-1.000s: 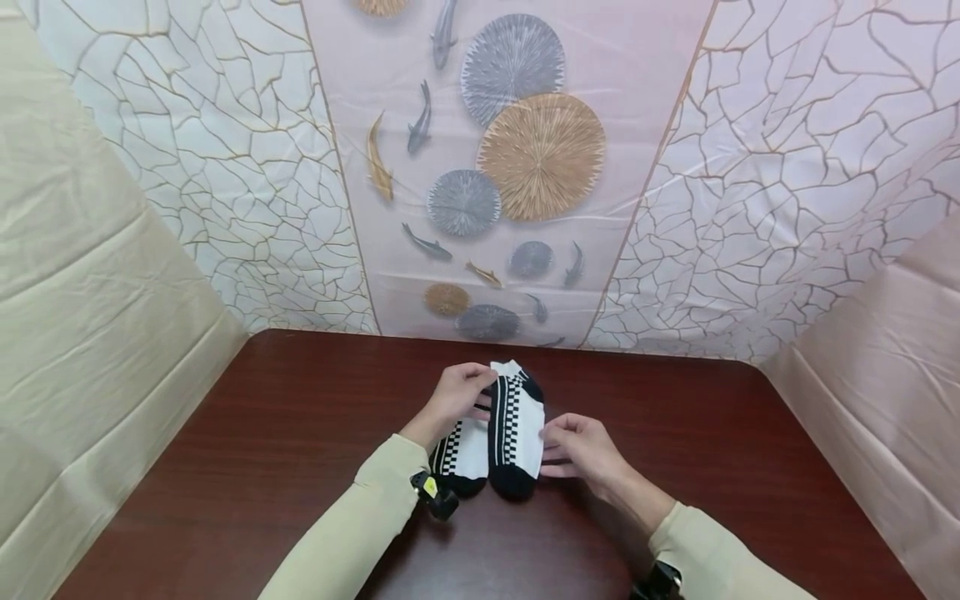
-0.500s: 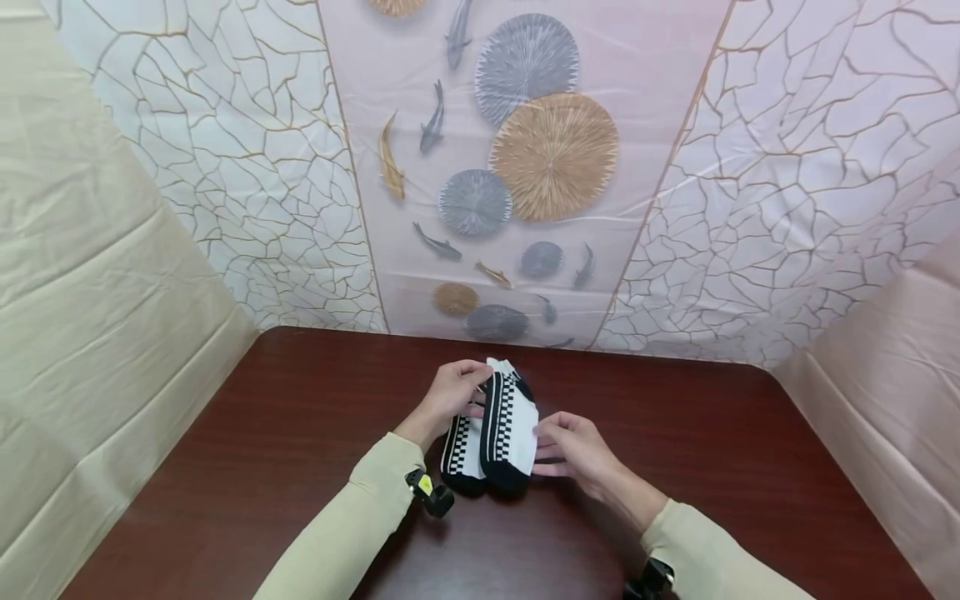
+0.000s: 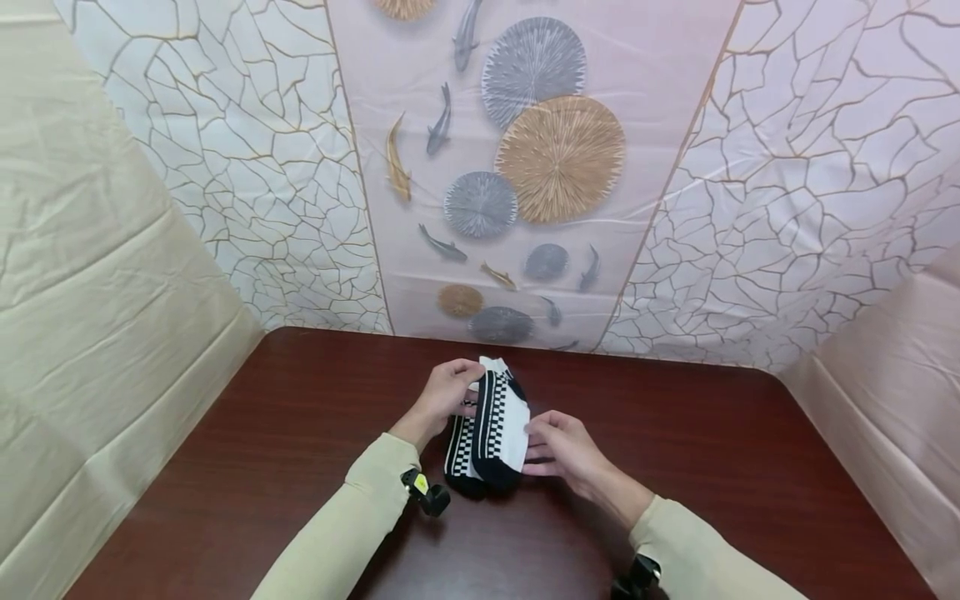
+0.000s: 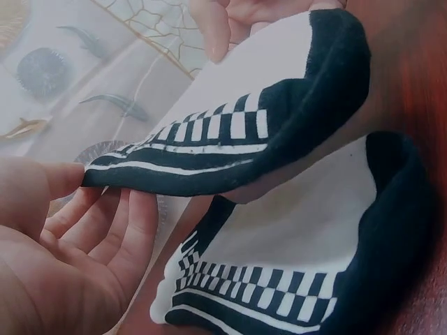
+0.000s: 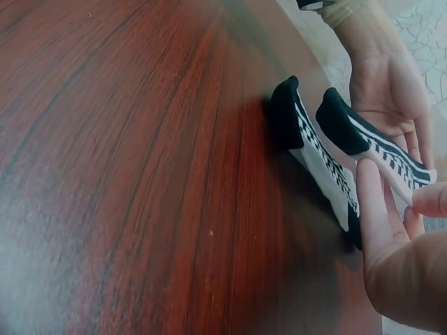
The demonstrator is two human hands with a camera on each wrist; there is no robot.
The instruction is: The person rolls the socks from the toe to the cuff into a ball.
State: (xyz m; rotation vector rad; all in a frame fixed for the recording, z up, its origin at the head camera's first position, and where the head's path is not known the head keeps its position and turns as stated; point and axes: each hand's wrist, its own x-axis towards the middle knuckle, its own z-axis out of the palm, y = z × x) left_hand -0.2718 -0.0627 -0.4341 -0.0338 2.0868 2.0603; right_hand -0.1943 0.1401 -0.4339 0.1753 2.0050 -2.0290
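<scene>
Room opens over the glossy red-brown wooden desk (image 3: 720, 450) outward of the left hand (image 3: 441, 393) and right hand (image 3: 564, 450); between them, a black-and-white checkered fabric sock (image 3: 512, 429) and matching second sock (image 4: 293, 223) below block passage.

In front of me lies a dark reddish wood-grain surface (image 3: 225, 500) with rounded far corners, a soft sheen of light near its front. Against its far edge I face a pale pink panel (image 3: 427, 292) printed with fish and discs, flanked by crackle-patterned cloth (image 3: 247, 167); creased beige drapes (image 3: 90, 292) line its left and right edges.

Upper sock (image 3: 510, 425) between left fingers (image 4: 136, 227), right fingers (image 5: 374, 199); lower sock (image 3: 460, 450) beneath, on table (image 3: 300, 433); cloth (image 3: 405, 275) behind.
</scene>
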